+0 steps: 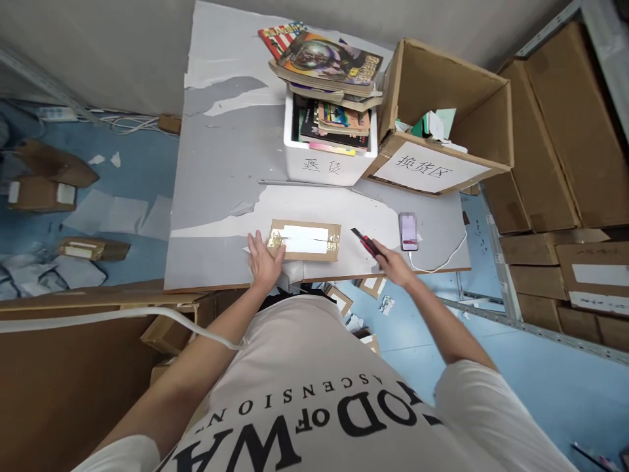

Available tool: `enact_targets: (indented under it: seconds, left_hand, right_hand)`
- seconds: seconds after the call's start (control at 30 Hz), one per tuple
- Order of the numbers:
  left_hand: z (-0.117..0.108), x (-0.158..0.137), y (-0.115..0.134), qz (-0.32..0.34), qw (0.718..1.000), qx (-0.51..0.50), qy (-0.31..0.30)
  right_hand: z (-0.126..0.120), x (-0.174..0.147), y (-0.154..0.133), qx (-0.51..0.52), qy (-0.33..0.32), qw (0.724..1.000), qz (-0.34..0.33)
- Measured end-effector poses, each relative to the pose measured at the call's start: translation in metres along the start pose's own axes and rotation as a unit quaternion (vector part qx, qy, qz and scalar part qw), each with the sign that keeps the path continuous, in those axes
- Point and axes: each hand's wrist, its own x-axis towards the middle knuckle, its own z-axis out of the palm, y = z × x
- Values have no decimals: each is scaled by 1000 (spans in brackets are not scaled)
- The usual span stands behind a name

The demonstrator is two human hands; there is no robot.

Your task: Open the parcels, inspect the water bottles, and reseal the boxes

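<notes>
A small cardboard box (304, 255) lies flat near the table's front edge, with a white label on top and clear tape at both ends. My left hand (265, 261) rests against its left end, fingers spread and the thumb touching the near left corner. To the right of the box, my right hand (392, 263) is wrapped around a red and black utility knife (366, 244). The knife's dark blade points toward the upper left, apart from the box. Beyond the right hand lies a phone (408, 231) with a white cable plugged in.
A white foam bin (314, 167) heaped with books (329, 62) stands at the table's back. Beside it is a large open carton (452, 85) with a handwritten sign. Stacked boxes (555, 131) fill the right shelf. A big carton (73, 380) stands at lower left.
</notes>
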Motion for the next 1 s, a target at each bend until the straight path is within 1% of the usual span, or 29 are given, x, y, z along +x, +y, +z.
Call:
enact_targets:
  seconds: [0.03,0.07,0.13,0.2,0.27,0.33,0.43,0.63,0.73,0.87,1.0]
  left_hand:
    - [-2,3,1,32,999,26,-3]
    - [-4,7,3,72,996,52,-17]
    - [-8,18,8,166,978,103,-71]
    - [-10,31,16,252,945,157,-137]
    - [-11,42,25,306,910,209,-185]
    - [-10,50,33,327,887,247,-214]
    - [-9,54,41,321,878,272,-230]
    - [-7,53,41,311,896,228,-218]
    - [-5,55,39,304,901,212,-225]
    - [-3,57,37,301,902,201,-238]
    - [-3,58,35,305,906,172,-238]
  right_hand:
    - [23,-3,1,93,11,995,41]
    - [45,-4,0,173,32,981,79]
    - [82,-4,-7,297,58,946,115]
    - [103,-3,-15,375,74,916,120]
    - [111,-3,-22,417,80,898,116]
    - [112,-5,-24,430,81,892,116]
    - [113,-8,-20,420,80,897,111]
    - [113,-10,-2,417,50,904,78]
    - [103,-10,0,391,22,918,66]
    - [85,-12,0,369,-36,928,49]
    - [71,-13,1,331,-68,941,23]
